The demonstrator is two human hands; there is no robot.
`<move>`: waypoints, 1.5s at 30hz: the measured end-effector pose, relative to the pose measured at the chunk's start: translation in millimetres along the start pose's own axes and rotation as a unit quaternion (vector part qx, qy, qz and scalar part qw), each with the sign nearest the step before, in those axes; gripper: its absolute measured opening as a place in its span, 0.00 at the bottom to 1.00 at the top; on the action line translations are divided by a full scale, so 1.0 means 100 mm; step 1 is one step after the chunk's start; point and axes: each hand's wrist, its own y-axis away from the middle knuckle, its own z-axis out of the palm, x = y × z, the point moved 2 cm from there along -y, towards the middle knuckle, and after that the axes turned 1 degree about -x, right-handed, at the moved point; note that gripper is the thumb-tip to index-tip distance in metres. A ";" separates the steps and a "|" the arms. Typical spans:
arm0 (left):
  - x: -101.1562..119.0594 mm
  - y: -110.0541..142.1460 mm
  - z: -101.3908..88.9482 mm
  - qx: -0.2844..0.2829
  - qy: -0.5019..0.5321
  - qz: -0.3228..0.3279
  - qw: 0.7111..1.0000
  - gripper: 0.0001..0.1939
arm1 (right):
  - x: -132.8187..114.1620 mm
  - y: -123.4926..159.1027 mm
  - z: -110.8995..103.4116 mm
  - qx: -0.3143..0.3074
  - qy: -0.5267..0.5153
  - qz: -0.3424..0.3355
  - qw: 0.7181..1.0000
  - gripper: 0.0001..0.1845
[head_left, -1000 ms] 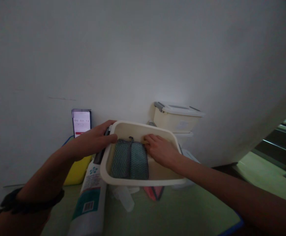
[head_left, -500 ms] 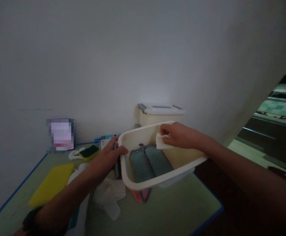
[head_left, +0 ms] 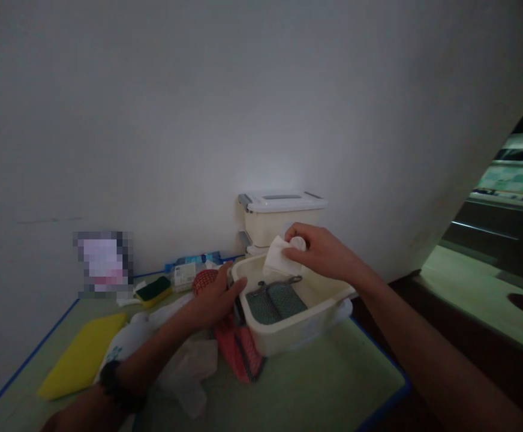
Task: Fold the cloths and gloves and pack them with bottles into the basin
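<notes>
Nearest on the table (head_left: 324,384), left of the cream tub (head_left: 288,337): crumpled translucent plastic (head_left: 194,366), exact form unclear, and a red mesh cloth (head_left: 241,354) against the tub's left side, its upper part covered by the left hand (head_left: 219,297). Left hand clamps the tub's left wall, thumb at the rim, other fingers outside and partly out of sight; black wristband (head_left: 117,390) behind it. Farther left of the tub, a white packet (head_left: 126,336) runs under the forearm, most of its print hidden, with a yellow cloth (head_left: 84,360) beyond it. Inside the tub, toward its left end, a grey-green mesh cloth (head_left: 283,303) lies flat. Right hand (head_left: 315,249) pinches a white sheet (head_left: 276,258) between thumb and fingers over the tub's far side; sheet hangs to the left of the fingers, upper part bunched in the grip; paper or fabric, cannot tell. Beyond the tub's left end: two-tone sponge (head_left: 153,292), red basket (head_left: 204,281) partly covered by the left hand, labelled clear pack (head_left: 184,277), blue wrapper (head_left: 198,259), too blurred to identify. Farther left, an upright device (head_left: 102,262) is pixelated. Behind the tub: lidded box (head_left: 283,222), lower right blocked by the right hand.
</notes>
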 end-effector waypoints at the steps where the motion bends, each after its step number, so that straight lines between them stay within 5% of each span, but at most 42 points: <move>1: -0.03 0.02 -0.09 -0.011 -0.017 -0.002 1.000 0.31 | -0.07 0.01 0.02 0.005 -0.022 -0.003 1.000 0.08; 4: -0.07 0.18 -0.42 -0.069 0.018 0.019 0.997 0.30 | -0.33 0.03 0.11 0.013 -0.141 -0.014 0.990 0.07; 8: -0.01 0.55 -0.88 -0.046 0.066 0.082 0.993 0.24 | -0.81 -0.01 0.27 -0.016 -0.263 -0.049 0.963 0.06; 12: -0.02 0.82 -1.12 -0.065 0.009 0.130 0.989 0.20 | -1.24 -0.14 0.42 -0.040 -0.318 -0.083 0.944 0.06; 16: -0.17 0.87 -1.27 -0.011 0.056 0.113 0.992 0.08 | -1.42 -0.30 0.60 -0.034 -0.331 -0.074 0.940 0.10; 23: -0.19 0.86 -1.32 0.113 0.016 0.132 0.985 0.12 | -1.44 -0.38 0.78 0.029 -0.353 -0.048 0.934 0.10; 26: -0.14 0.92 -1.30 0.083 -0.014 0.219 0.972 0.24 | -1.47 -0.34 0.74 0.073 -0.384 -0.031 0.920 0.12; 28: -0.12 0.95 -1.30 0.077 -0.059 0.260 0.961 0.22 | -1.49 -0.32 0.73 0.087 -0.403 -0.024 0.911 0.13; 31: -0.10 0.95 -1.34 0.134 -0.109 0.275 0.946 0.09 | -1.50 -0.30 0.75 0.030 -0.408 -0.026 0.912 0.12; 34: -0.09 0.93 -1.37 0.180 -0.118 0.273 0.938 0.05 | -1.46 -0.29 0.78 -0.040 -0.388 -0.027 0.920 0.16; 36: -0.10 0.92 -1.39 0.202 -0.114 0.249 0.940 0.04 | -1.42 -0.27 0.76 -0.032 -0.363 -0.027 0.931 0.22; 40: -0.17 0.89 -1.41 0.196 0.009 0.178 0.964 0.04 | -1.37 -0.22 0.66 0.009 -0.297 -0.063 0.953 0.24; 45: -0.19 0.85 -1.38 0.133 0.226 0.096 0.960 0.06 | -1.45 -0.17 0.59 -0.102 -0.327 -0.119 0.932 0.20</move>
